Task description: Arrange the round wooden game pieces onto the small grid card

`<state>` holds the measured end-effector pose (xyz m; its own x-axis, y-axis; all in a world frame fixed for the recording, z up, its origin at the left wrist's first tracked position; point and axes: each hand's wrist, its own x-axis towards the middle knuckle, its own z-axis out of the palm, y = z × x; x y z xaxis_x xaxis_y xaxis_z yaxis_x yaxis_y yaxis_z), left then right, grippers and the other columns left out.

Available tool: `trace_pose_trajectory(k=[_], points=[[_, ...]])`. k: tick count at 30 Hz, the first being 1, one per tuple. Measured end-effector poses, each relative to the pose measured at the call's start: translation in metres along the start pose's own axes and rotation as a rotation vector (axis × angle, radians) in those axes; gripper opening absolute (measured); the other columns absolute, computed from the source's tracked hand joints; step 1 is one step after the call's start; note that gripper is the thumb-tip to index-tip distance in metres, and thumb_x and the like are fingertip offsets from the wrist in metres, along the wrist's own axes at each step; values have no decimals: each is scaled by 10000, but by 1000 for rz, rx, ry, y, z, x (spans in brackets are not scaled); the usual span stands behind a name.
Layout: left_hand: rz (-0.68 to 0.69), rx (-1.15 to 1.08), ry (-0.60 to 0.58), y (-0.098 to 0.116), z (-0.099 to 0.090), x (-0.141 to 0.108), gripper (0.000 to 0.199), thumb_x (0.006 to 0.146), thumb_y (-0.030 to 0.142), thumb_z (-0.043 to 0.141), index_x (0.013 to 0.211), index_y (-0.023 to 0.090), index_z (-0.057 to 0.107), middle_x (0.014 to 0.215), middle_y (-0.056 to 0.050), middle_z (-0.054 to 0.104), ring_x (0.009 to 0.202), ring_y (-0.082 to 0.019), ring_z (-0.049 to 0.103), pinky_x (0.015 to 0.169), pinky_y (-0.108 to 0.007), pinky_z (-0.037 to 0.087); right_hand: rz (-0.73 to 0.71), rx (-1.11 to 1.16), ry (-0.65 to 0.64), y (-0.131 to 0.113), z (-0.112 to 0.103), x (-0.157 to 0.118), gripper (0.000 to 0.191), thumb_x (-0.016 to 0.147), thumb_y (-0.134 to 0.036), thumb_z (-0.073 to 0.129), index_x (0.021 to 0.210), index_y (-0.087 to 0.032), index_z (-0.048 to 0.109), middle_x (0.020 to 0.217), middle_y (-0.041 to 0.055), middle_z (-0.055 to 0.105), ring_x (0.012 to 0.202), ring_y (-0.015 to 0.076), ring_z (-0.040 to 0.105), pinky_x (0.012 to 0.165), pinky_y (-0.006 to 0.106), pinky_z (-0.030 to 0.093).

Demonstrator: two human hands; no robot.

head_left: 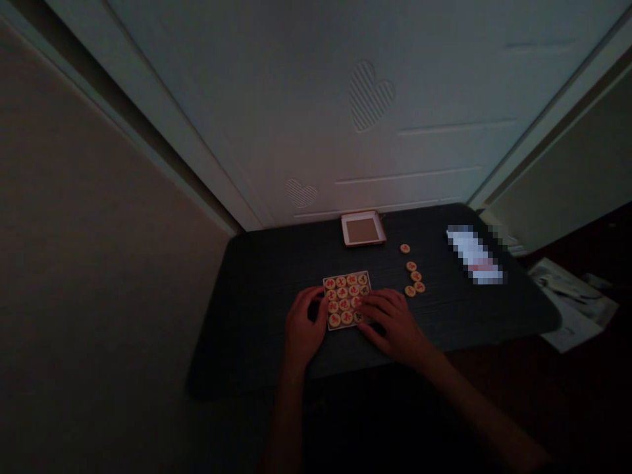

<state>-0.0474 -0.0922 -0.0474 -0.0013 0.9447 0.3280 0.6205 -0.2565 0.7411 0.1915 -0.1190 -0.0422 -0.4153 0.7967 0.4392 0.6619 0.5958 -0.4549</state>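
Observation:
A shallow box (328, 328) on the dark table holds rows of round wooden pieces (344, 305), most with red characters and some with dark ones. My left hand (305, 322) rests against the box's left side, thumb and fingers apart, with nothing between them. Over the box's right side, my right hand (392, 322) has its fingers spread, the fingertips touching or just above the pieces there. Those fingers partly hide the right-hand pieces. Several loose round pieces (415, 276) lie on the table to the right of my right hand.
An open box lid (382, 241) stands at the table's back edge by the white door. A blurred bright object (474, 255) lies at the right of the dark table (257, 296). Beyond the table's right edge is a white box (567, 336) with things in it.

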Motion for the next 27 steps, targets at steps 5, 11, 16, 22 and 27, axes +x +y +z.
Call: trace_pose_trajectory(k=[5, 11, 16, 22, 27], points=[[7, 4, 7, 1, 0, 1, 218, 970, 306, 593, 1162, 240, 673, 1173, -69, 684, 1045, -219, 687, 974, -399, 547, 27, 10, 14, 0, -1, 2, 433, 955, -345, 650, 1380, -286, 594, 1371, 75, 659, 1331, 306, 529, 1109, 557, 415], [-9, 6, 9, -1, 1, 0, 223, 965, 308, 600, 1165, 243, 673, 1178, -61, 687, 1028, -214, 691, 965, -387, 548, 20, 12, 13, 1, 0, 5, 457, 961, -363, 641, 1398, -247, 573, 1411, 92, 635, 1384, 323, 485, 1138, 590, 383], [-5, -3, 7, -1, 1, 0, 224, 971, 318, 592, 1166, 247, 675, 1181, -64, 683, 1046, -218, 685, 979, -393, 541, 14, -17, -10, 1, 0, 6, 438, 953, -369, 652, 1373, -259, 599, 1405, 86, 643, 1373, 320, 501, 1134, 595, 388], [-5, 6, 11, 1, 0, 1, 224, 961, 317, 596, 1154, 239, 680, 1173, -70, 685, 1025, -219, 689, 955, -389, 552, 15, -8, 4, 1, 1, 6, 432, 952, -367, 658, 1367, -261, 603, 1401, 84, 643, 1361, 314, 510, 1131, 580, 395], [-17, 2, 12, 0, 0, 1, 223, 964, 317, 596, 1153, 235, 683, 1166, -69, 689, 1038, -219, 683, 970, -393, 545, 5, 3, 32, 2, 1, 5, 437, 944, -354, 669, 1367, -261, 608, 1378, 89, 657, 1347, 315, 523, 1110, 570, 419]])
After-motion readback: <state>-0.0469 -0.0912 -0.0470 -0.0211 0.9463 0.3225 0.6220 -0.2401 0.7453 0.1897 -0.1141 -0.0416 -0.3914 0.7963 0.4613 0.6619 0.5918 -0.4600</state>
